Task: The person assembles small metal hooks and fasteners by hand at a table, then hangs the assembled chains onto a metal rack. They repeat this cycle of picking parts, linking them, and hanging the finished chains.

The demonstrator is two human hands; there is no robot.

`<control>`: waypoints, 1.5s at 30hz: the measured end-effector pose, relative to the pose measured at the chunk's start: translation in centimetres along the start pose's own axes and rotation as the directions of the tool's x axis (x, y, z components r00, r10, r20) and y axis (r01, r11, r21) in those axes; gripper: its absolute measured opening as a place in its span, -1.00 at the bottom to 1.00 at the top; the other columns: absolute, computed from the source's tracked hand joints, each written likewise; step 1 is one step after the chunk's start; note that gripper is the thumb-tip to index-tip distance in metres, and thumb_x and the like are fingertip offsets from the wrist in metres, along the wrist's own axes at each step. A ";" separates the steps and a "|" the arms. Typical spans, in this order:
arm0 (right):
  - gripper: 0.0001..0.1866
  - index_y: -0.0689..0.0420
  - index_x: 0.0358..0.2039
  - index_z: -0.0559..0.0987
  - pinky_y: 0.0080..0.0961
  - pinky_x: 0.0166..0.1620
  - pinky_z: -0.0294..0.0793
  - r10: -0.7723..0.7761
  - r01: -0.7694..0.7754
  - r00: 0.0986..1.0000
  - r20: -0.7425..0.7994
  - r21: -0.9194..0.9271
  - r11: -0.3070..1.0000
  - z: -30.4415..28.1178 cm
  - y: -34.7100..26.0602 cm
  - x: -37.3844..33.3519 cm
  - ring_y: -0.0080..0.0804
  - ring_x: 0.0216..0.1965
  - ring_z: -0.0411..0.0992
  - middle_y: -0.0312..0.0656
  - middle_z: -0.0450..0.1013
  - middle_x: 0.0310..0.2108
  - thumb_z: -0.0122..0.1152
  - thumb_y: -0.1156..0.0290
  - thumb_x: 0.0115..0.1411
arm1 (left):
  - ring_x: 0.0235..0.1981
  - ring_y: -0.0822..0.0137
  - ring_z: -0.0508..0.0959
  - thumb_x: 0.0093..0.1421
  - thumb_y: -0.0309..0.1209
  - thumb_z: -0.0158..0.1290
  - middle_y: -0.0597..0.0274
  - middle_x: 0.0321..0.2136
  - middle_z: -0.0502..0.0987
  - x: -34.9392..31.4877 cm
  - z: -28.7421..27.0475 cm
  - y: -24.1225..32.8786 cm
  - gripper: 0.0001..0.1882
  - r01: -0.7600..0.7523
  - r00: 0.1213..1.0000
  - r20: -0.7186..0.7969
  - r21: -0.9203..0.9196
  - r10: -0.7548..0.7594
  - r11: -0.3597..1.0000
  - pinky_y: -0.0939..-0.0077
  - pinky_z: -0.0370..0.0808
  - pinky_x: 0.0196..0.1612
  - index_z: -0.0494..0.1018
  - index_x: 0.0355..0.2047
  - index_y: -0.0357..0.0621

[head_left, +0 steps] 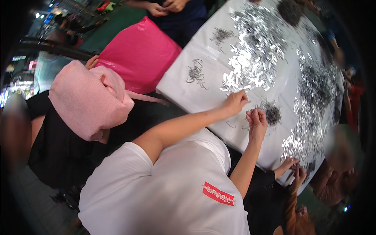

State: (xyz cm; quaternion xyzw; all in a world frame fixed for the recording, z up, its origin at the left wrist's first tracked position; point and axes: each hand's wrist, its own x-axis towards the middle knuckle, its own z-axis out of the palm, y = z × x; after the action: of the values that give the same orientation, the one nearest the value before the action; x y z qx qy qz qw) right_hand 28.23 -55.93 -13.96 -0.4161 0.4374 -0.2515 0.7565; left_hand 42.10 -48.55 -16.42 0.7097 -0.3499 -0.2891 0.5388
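My left hand (236,103) is raised above the near edge of the white-covered table (182,84), its fingers pinched together. A tiny dark bit shows at its fingertips, too small to name. Close by, to the right, my right hand (257,122) is also closed in a pinch, fingers pointing up; what it grips is too small to make out. The hands are apart from each other. Just beyond my right hand lies a small heap of thin dark pieces (273,113). A few loose curved pieces (231,125) lie on the cover near my hands.
A large spread of shiny silver strips (254,58) covers the table ahead, with another spread (313,98) to the right. Small dark clusters (195,73) lie at left. A bright pink sheet (137,55) and a person in a pink head covering (90,98) are left. Another person's hands (293,168) work at right.
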 end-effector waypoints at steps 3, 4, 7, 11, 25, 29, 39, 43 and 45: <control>-0.83 0.25 -0.22 0.47 -0.63 -0.29 0.52 -0.027 0.028 0.999 0.029 -0.026 0.999 1.9 -0.6 0.4 -0.39 -0.28 0.53 -0.15 0.47 -0.29 0.18 0.46 0.21 | -0.40 0.34 0.59 0.17 -0.51 0.03 0.12 -0.42 0.56 -1.0 -1.2 1.5 -0.84 0.229 0.973 0.056 -0.225 -0.222 0.947 0.48 0.53 -0.40 0.46 -0.23 -0.26; -0.82 0.26 -0.22 0.48 -0.63 -0.29 0.51 -0.018 0.019 1.000 0.007 -0.051 0.999 2.4 -0.9 0.4 -0.40 -0.28 0.53 -0.15 0.47 -0.29 0.19 0.46 0.21 | -0.40 0.44 0.57 0.18 -0.52 0.03 0.17 -0.40 0.56 -1.2 -1.7 1.8 -0.81 0.294 0.956 0.096 -0.310 -0.278 0.904 0.56 0.56 -0.39 0.49 -0.18 -0.27; -0.84 0.22 -0.22 0.52 -0.68 -0.30 0.47 -0.029 0.035 0.999 0.033 -0.168 0.985 3.6 -1.5 0.1 -0.44 -0.27 0.53 -0.20 0.51 -0.30 0.19 0.45 0.21 | -0.39 0.45 0.58 0.19 -0.53 0.04 0.14 -0.37 0.57 -1.3 -2.9 2.3 -0.81 0.262 0.965 0.093 -0.431 -0.247 0.863 0.56 0.56 -0.37 0.49 -0.19 -0.32; -0.81 0.28 -0.21 0.54 -0.64 -0.25 0.41 -0.053 0.062 0.995 0.082 -0.105 0.992 5.0 -1.5 0.0 -0.50 -0.22 0.47 -0.22 0.51 -0.24 0.20 0.45 0.19 | -0.40 0.43 0.60 0.18 -0.53 0.08 0.13 -0.39 0.59 -1.3 -4.2 2.6 -0.83 0.270 0.962 0.072 -0.414 -0.265 0.869 0.59 0.55 -0.35 0.50 -0.22 -0.35; -0.88 0.20 -0.29 0.51 -0.58 -0.17 0.41 -0.168 0.155 0.979 -0.118 -0.107 0.982 6.3 -1.1 -0.8 -0.55 -0.28 0.45 -0.25 0.52 -0.30 0.21 0.45 0.19 | -0.37 0.45 0.61 0.14 -0.52 0.13 0.18 -0.36 0.61 -1.8 -4.2 3.5 -0.89 0.133 0.991 0.047 -0.152 -0.127 0.979 0.59 0.53 -0.29 0.54 -0.31 -0.28; -0.89 0.22 -0.29 0.50 -0.61 -0.14 0.40 -0.204 0.193 0.964 -0.168 -0.079 0.978 3.5 -0.8 -0.4 -0.55 -0.27 0.44 -0.24 0.51 -0.32 0.20 0.50 0.18 | -0.39 0.35 0.58 0.12 -0.47 0.14 0.20 -0.38 0.60 0.6 -3.7 1.1 -0.89 -0.033 0.999 -0.007 0.120 0.034 0.992 0.49 0.50 -0.31 0.57 -0.34 -0.20; -0.93 0.19 -0.36 0.53 -0.69 -0.20 0.36 -0.165 0.163 0.946 -0.278 -0.029 0.986 -0.5 -1.0 0.1 -0.62 -0.32 0.41 -0.34 0.48 -0.39 0.25 0.53 0.14 | -0.23 0.23 0.41 0.07 -0.35 0.15 0.30 -0.39 0.45 8.6 2.0 -2.4 -0.87 -0.403 0.898 0.167 0.681 0.407 0.611 0.31 0.31 -0.20 0.49 -0.39 -0.07; -0.93 0.17 -0.37 0.53 -0.69 -0.21 0.36 -0.164 0.136 0.949 -0.269 -0.119 0.984 -0.4 -0.6 -0.2 -0.64 -0.34 0.41 -0.37 0.48 -0.41 0.25 0.52 0.14 | -0.22 0.28 0.40 0.08 -0.40 0.06 0.30 -0.39 0.42 9.9 2.8 -2.9 -0.91 -0.503 0.844 0.377 0.802 0.381 0.321 0.35 0.26 -0.19 0.41 -0.38 -0.06; -0.91 0.21 -0.36 0.54 -0.71 -0.26 0.37 -0.176 0.134 0.953 -0.246 -0.180 0.975 -0.3 -0.3 -0.2 -0.65 -0.37 0.41 -0.35 0.49 -0.42 0.27 0.51 0.13 | -0.22 0.29 0.41 0.06 -0.45 0.01 0.29 -0.38 0.42 10.0 2.8 -2.8 -0.87 -0.532 0.827 0.421 0.802 0.372 0.273 0.35 0.28 -0.18 0.40 -0.33 -0.08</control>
State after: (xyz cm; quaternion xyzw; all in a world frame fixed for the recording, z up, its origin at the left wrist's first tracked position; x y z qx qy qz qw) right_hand 27.89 -56.05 -13.68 -0.4723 0.5177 -0.3265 0.6343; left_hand 46.28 -57.71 -20.21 0.7289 -0.6739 0.0566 0.1067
